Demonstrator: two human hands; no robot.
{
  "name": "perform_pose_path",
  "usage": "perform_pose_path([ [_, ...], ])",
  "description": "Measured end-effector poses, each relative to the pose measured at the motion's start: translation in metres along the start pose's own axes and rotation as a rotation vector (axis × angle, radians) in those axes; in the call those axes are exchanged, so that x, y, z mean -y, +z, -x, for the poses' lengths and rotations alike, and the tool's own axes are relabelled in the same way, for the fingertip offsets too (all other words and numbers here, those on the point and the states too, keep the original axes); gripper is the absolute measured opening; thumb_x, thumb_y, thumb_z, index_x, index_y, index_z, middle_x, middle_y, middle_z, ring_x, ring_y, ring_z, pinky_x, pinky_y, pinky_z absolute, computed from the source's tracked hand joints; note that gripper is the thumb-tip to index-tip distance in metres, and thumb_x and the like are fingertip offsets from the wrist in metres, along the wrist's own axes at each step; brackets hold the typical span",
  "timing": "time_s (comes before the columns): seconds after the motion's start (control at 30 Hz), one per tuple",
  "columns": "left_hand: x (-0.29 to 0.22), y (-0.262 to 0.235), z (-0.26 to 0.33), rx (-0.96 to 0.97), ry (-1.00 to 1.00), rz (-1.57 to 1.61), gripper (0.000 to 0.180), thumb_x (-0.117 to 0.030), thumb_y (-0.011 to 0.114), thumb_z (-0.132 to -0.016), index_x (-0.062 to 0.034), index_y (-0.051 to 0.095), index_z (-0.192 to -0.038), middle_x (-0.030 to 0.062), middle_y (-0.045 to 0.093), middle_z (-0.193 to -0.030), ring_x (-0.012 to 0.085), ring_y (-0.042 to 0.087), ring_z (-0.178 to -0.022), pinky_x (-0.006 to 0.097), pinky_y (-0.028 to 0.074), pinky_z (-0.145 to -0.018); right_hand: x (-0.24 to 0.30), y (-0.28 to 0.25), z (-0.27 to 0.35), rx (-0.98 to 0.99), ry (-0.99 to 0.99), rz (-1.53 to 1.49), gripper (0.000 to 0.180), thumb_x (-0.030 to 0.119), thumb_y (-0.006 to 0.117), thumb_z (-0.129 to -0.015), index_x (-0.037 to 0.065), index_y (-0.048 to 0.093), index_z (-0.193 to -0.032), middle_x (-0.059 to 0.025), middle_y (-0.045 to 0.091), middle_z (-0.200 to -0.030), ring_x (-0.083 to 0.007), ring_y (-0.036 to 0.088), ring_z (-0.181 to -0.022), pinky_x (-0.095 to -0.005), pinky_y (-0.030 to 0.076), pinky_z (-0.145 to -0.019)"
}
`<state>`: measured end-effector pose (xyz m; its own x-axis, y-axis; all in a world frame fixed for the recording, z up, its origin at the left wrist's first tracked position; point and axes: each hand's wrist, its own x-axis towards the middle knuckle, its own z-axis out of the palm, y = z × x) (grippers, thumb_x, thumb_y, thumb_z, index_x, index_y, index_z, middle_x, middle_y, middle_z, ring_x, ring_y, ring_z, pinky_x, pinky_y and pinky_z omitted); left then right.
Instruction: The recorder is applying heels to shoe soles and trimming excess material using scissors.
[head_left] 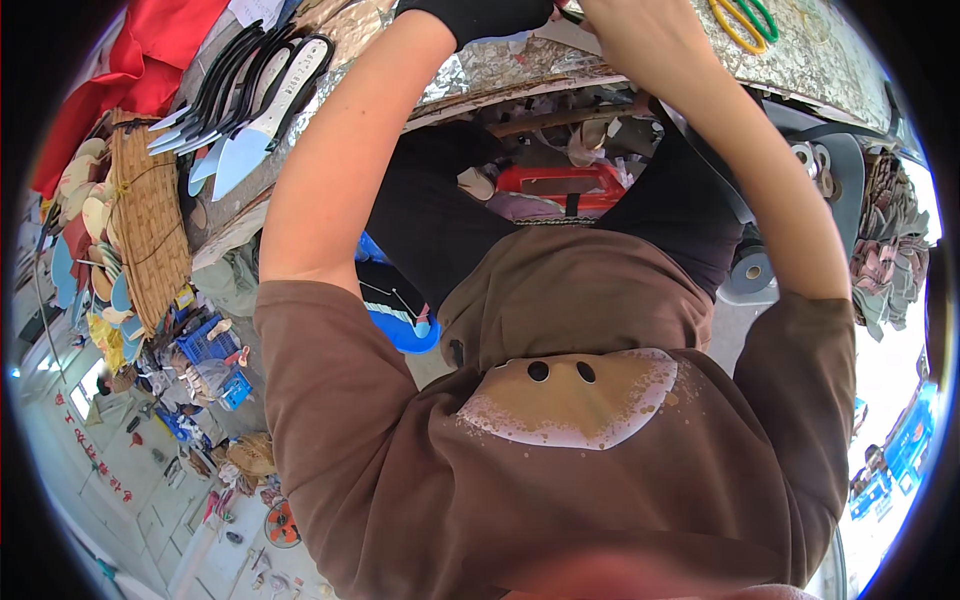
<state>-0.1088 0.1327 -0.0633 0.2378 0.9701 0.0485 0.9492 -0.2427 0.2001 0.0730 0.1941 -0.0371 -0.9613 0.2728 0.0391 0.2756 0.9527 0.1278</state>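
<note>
My left hand (487,17), in a black glove, reaches the top edge of the view over the worktable (480,80). My bare right hand (640,35) is close beside it on the right. The top edge cuts off the fingers of both hands, so their grip is hidden. A pale flat piece (568,34) shows between the hands, next to a small red spot; I cannot make out what they are. Left of my left arm lies a fanned stack of black-edged shoe pieces (265,105) with pale blue pointed ends. Scissors with yellow and green handles (745,25) lie right of my right hand.
Red cloth (150,60) and a woven bamboo panel (150,220) with shoe-shaped pieces are at the left. Under the table sits a red container (565,185) among scraps. Rolls of tape (750,272) and bundled fabric pieces (885,235) are at the right. An orange fan (282,523) stands farther off.
</note>
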Motion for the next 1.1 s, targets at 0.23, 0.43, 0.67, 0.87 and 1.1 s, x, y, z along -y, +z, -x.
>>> perform_pose_path([
  [0.23, 0.007, 0.018, 0.005, -0.124, 0.059, -0.007, 0.015, -0.010, 0.062, -0.081, -0.0031, 0.071, -0.091, 0.0168, 0.067, -0.090, 0.0352, 0.065, -0.087, 0.043, 0.052, -0.076, -0.015, -0.003, 0.014, 0.146, -0.080, 0.100, 0.011, 0.011, 0.068, -0.076, 0.004, 0.069, -0.084, -0.0116, 0.065, -0.088, -0.0283, 0.069, -0.076, -0.0385, 0.055, -0.059],
  [0.43, -0.048, 0.013, 0.007, -0.148, 0.096, -0.074, 0.014, -0.013, 0.062, -0.080, -0.0082, 0.072, -0.089, 0.0138, 0.069, -0.085, 0.0320, 0.067, -0.080, 0.043, 0.053, -0.071, -0.030, -0.018, 0.031, 0.083, -0.192, 0.007, 0.017, 0.011, 0.068, -0.074, 0.004, 0.063, -0.088, -0.0102, 0.063, -0.091, -0.0275, 0.068, -0.073, -0.0387, 0.055, -0.058],
  [0.67, -0.053, 0.032, -0.002, -0.124, -0.133, 0.011, 0.013, -0.022, 0.065, -0.080, -0.0145, 0.072, -0.088, 0.0105, 0.068, -0.077, 0.0307, 0.068, -0.075, 0.043, 0.052, -0.066, -0.066, 0.038, 0.050, -0.157, -0.179, -0.198, 0.016, 0.018, 0.061, -0.091, 0.005, 0.053, -0.089, -0.0110, 0.054, -0.088, -0.0352, 0.062, -0.074, -0.0450, 0.048, -0.060],
  [0.87, -0.072, 0.016, -0.016, 0.077, -0.165, -0.023, 0.023, -0.032, 0.063, -0.077, -0.0207, 0.074, -0.094, 0.0088, 0.071, -0.085, 0.0295, 0.070, -0.081, 0.046, 0.054, -0.067, -0.077, 0.051, 0.060, -0.231, -0.175, -0.385, 0.019, 0.021, 0.067, -0.089, 0.007, 0.059, -0.099, -0.0069, 0.059, -0.098, -0.0311, 0.061, -0.073, -0.0408, 0.049, -0.063],
  [1.1, -0.091, 0.014, -0.004, 0.050, -0.061, 0.025, 0.025, -0.035, 0.061, -0.083, -0.0114, 0.070, -0.084, 0.0119, 0.067, -0.080, 0.0316, 0.067, -0.079, 0.043, 0.053, -0.068, -0.091, 0.043, 0.087, -0.043, 0.192, -0.906, 0.040, 0.030, 0.072, -0.089, 0.002, 0.049, -0.071, -0.0039, 0.039, -0.059, -0.0132, 0.037, -0.058, -0.0308, 0.032, -0.054],
])
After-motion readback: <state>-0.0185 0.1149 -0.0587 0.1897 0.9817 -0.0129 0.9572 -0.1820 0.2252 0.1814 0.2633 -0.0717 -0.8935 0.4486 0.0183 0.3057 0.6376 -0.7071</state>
